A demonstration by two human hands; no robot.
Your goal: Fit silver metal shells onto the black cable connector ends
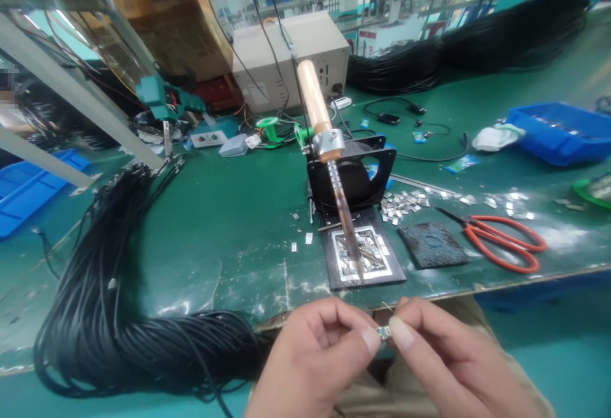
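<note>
My left hand (317,354) and my right hand (443,357) meet just below the front edge of the green bench. Together they pinch a small silvery metal piece (382,333) between thumbs and forefingers. A thin wire end (386,306) pokes up beside my right fingers. Straight ahead a soldering iron (329,157) with a wooden handle leans in its black stand, its tip down on a black plate (365,256) that carries several metal bits.
A thick bundle of black cable (119,291) lies at the left and runs off the bench edge. Red-handled scissors (506,236), a dark sponge pad (432,245) and scattered metal clips (405,203) lie at the right. A beige box (291,55) and blue bins (558,132) stand farther back.
</note>
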